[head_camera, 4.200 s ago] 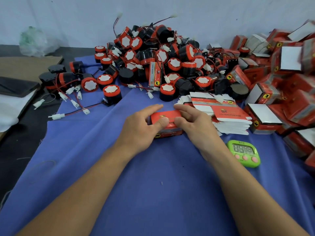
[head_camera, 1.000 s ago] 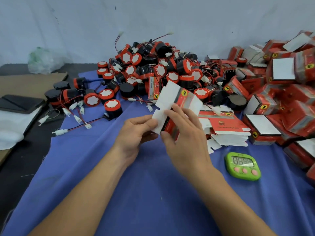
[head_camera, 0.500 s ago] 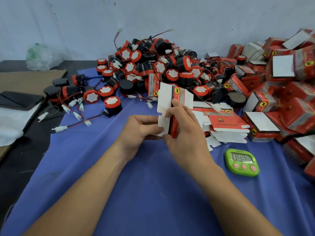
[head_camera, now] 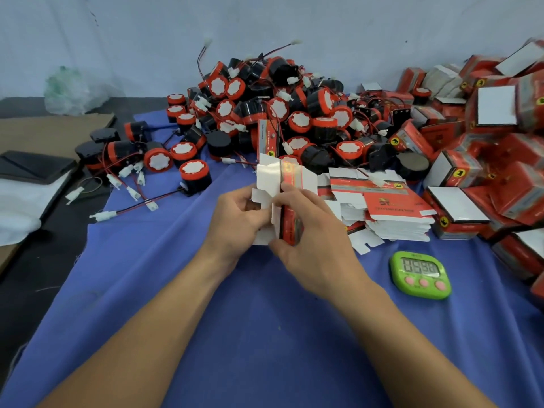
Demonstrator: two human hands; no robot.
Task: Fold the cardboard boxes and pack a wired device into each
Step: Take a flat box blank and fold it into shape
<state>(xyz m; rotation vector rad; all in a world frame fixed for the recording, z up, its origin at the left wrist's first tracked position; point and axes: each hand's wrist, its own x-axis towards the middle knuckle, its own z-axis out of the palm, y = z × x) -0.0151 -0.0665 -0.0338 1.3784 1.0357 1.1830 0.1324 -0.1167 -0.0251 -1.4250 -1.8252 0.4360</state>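
I see one blue cloth point(head_camera: 265, 334) with a far heap of wired devices point(head_camera: 279, 113), too many to count, and piled folded boxes point(head_camera: 485, 148) at right. One half-folded cardboard box point(head_camera: 290, 178) is held on edge mid-cloth, long axis near to far, white flaps leftward. The left hand point(head_camera: 235, 219) pinches the flaps; the right hand point(head_camera: 309, 240) grips the red side. One green timer point(head_camera: 419, 273) sits near right.

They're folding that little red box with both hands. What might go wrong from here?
The half-folded box is thin card, gripped by the left hand and right hand; its white flaps might crease or tear. The loose wires of the piled devices cross each other, so picking one may drag others. The stack of flat boxes beside the right hand could be knocked askew.
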